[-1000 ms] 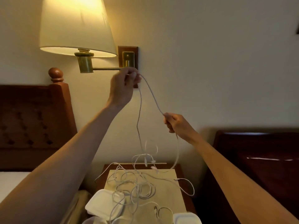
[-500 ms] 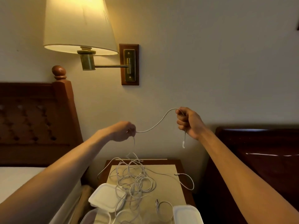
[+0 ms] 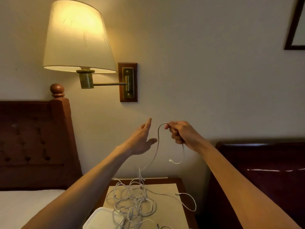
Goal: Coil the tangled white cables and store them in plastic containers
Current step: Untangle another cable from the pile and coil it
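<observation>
A wall lamp [image 3: 79, 38] with a wide cloth shade glows on the cream wall, held out on a shiny brass arm from a small wooden plate [image 3: 128, 82]. Below the lamp and to its left stands a dark red wooden headboard [image 3: 33, 142] with soft buttoned padding and a round knob on its post. A white bed [image 3: 24, 207] lies under it. Below the lamp and to its right is a smooth, dark, shiny piece of furniture [image 3: 264, 171]. A dark picture frame [image 3: 295, 25] peeks in, far to the right of the lamp.

Straight below the lamp sits a small wooden worktop [image 3: 181, 184] with a pale flat sheet [image 3: 166, 212] on top. The tangled white cables [image 3: 135, 200] lie there in a messy heap of thin loops. One loop hangs past the worktop's right edge. A white plastic container lid [image 3: 100, 219] with round corners lies at the front edge, with cables over it.

The right hand [image 3: 181, 133] has a clenched grip on one white cable [image 3: 157, 146], up in the open air below the lamp's wall plate. The cable bends over the fist and falls to the heap. Its short end with a little plug [image 3: 170, 161] dangles free. The left hand [image 3: 142, 139] has a released grip, fingers spread, just beside the cable.
</observation>
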The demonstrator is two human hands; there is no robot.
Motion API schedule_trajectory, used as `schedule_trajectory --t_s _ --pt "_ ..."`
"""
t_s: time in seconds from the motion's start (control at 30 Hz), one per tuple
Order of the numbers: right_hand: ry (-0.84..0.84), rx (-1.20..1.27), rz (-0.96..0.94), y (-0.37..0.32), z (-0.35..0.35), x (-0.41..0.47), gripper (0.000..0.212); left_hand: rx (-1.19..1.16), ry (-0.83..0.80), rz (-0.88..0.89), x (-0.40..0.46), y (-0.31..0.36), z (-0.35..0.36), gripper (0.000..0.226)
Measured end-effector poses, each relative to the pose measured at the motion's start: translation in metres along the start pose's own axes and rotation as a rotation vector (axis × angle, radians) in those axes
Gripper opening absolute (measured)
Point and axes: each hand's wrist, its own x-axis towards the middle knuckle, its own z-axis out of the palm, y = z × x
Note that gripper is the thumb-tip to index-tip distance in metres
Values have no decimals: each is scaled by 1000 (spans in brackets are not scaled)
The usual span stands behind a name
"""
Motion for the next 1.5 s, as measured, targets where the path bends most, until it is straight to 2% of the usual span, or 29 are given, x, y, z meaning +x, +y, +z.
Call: schedule_trajectory --t_s 0.07,0.13,0.2,0.33,0.43,0.57,0.63,0.8,0.93,1.07,1.17,1.23,1.3,1.5 --pt "-37 -69 -35 -12 6 -1 36 -214 130 61 1 5 9 57" --pt "-41 -106 -65 -21 7 -3 36 -434 167 108 2 6 13 22" --pt "-45 -139 -73 -24 4 -6 35 -469 303 135 2 6 8 29" --pt "-117 -43 9 -6 0 -16 38 -231 609 196 3 -1 -27 23" --pt "-175 146 62 15 4 -23 41 -74 672 220 8 -12 -44 25" --pt "-181 337 149 28 10 -29 43 -80 761 13 11 -30 -57 24" --pt "-181 391 168 27 12 -31 43 -20 734 -34 10 -43 -59 24" --pt "-253 380 202 7 12 -34 45 -39 665 -141 3 -76 -50 24" --pt "-287 373 192 -19 5 -35 45 -27 630 -135 -7 -95 -33 23" --pt "-178 646 151 -44 -4 -23 37 81 534 -2 -24 -98 -3 20" --pt "-103 761 70 -54 -9 -13 27 84 447 137 -43 -83 20 18" --pt "-79 784 34 -56 -9 -9 26 55 367 213 -55 -68 29 29" --pt "-61 729 -13 -55 -6 -7 26 49 277 262 -66 -54 35 37" --pt "1 382 -129 -46 13 -5 28 214 -92 378 -89 14 11 37"
